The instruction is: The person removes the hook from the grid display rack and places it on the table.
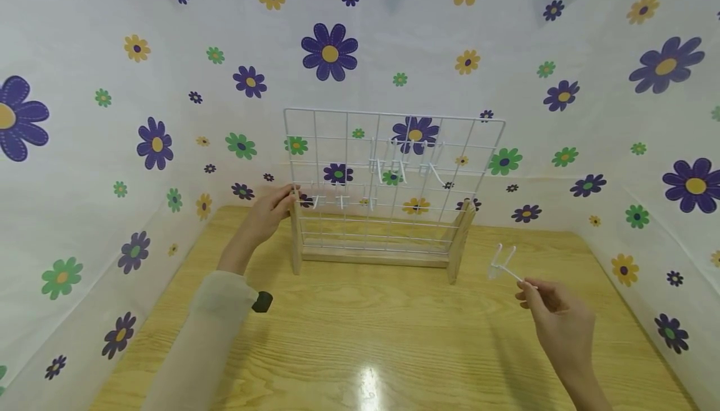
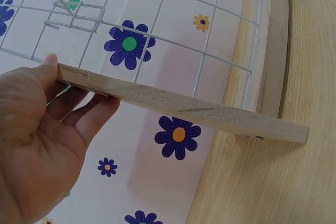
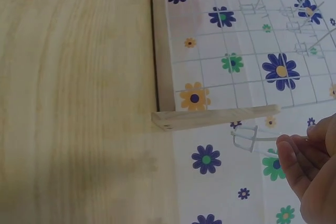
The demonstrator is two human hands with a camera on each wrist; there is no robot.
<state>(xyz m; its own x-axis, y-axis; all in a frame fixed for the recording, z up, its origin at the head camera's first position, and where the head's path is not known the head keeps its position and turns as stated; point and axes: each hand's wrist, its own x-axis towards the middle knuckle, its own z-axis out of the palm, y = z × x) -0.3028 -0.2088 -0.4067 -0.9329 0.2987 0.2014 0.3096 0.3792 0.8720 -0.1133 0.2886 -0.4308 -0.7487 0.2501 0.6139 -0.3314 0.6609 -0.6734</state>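
Observation:
A white wire grid panel (image 1: 388,223) stands upright in a wooden stand, leaning slightly back. My left hand (image 1: 272,214) grips the upper end of the stand's left side post (image 2: 184,106), thumb on top and fingers beneath in the left wrist view. Off to the right of the stand, my right hand (image 1: 559,317) pinches a white wire hook (image 3: 245,138) by the end of its prong. The hook's double-wire back points away from the fingers, apart from the grid. Several similar white hooks (image 1: 432,170) hang on the grid in an upper and a lower row.
The stand rests on a wood-grain table (image 1: 337,336) towards its back edge. White cloth with printed flowers (image 1: 169,86) encloses the table at the back and both sides. A small black object (image 1: 262,302) sits at my left wrist.

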